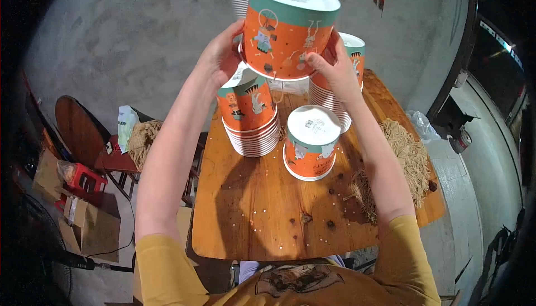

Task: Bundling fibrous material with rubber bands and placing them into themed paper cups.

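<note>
Held up over the far part of the table is an orange and green paper bucket (pixel 287 41), upside down with its white base on top. My left hand (pixel 222 55) grips its left side, the fingers partly hidden behind it. On the opposite side my right hand (pixel 336 70) is wrapped round it, thumb on the printed front. Below stands one upturned paper bucket (pixel 310 158) of the same print. To its left rises a nested stack of upturned buckets (pixel 249 110). Another stack (pixel 329 100) stands behind my right hand, partly covered.
The wooden table (pixel 240 211) has small white specks and dark knots. A heap of tan fibre strands (pixel 410 161) lies at its right edge. More stacked white rims (pixel 240 4) show behind the held bucket. Left of the table are a chair (pixel 114 161) and cardboard boxes (pixel 95 228).
</note>
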`<state>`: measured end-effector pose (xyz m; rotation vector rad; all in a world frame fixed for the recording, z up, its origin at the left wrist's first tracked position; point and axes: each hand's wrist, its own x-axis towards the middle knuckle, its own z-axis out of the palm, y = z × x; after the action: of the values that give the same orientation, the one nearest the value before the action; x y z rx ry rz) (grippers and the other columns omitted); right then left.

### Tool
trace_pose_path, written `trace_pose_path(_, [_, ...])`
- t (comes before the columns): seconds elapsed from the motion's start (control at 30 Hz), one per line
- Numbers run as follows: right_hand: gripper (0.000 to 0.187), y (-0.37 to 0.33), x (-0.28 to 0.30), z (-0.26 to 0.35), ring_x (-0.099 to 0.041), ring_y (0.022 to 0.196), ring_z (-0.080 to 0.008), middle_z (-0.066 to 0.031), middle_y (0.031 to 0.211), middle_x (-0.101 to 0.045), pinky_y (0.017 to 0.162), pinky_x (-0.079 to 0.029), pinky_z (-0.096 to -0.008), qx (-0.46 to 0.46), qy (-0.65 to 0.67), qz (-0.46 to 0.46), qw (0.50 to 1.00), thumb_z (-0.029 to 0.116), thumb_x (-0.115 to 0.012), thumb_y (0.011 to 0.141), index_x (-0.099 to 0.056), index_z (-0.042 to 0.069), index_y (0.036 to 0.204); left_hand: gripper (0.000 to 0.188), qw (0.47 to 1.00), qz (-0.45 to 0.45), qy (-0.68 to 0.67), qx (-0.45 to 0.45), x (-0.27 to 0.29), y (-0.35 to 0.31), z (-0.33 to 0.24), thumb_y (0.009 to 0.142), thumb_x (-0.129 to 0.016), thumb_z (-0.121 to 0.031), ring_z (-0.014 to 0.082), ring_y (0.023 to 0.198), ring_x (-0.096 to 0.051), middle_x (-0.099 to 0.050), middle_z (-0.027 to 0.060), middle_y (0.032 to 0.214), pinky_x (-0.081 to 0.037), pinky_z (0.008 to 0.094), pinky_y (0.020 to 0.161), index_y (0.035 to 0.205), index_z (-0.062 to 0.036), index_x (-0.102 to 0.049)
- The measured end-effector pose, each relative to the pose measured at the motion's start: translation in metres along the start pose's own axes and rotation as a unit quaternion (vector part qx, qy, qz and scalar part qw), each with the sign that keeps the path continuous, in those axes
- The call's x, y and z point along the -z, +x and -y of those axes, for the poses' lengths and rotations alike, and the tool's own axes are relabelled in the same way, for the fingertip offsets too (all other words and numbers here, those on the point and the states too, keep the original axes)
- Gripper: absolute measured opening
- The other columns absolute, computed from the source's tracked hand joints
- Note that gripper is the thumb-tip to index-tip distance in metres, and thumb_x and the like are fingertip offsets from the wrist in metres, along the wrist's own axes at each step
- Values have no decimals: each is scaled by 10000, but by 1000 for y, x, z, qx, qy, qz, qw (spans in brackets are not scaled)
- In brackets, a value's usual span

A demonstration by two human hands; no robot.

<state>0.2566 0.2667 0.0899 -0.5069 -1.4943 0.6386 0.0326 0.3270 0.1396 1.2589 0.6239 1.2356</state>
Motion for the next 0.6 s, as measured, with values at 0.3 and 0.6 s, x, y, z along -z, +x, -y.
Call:
trace_pose_path(0.3, [845, 21, -9, -30, -561, 1117, -191, -145, 1258, -526, 953, -450, -307, -32, 35, 27, 999, 226, -756, 791, -236, 16, 1424, 651, 967, -29, 253, -29, 35, 19, 16, 910, -408, -606, 194, 1321, -336, -433, 62, 1404, -203, 377, 1107, 1335, -120, -495])
trace_pose_path(0.6, [762, 16, -36, -100, -491, 1183, -186, -140, 1288, -499, 1005, -388, -319, -150, -101, 103, 978, 299, -718, 826, -303, -10, 1385, 674, 959, -111, 260, -4, 60, -28, 54, 988, -213, -551, 213, 1186, -491, -529, 114, 1305, -333, 341, 1031, 1302, -21, -487])
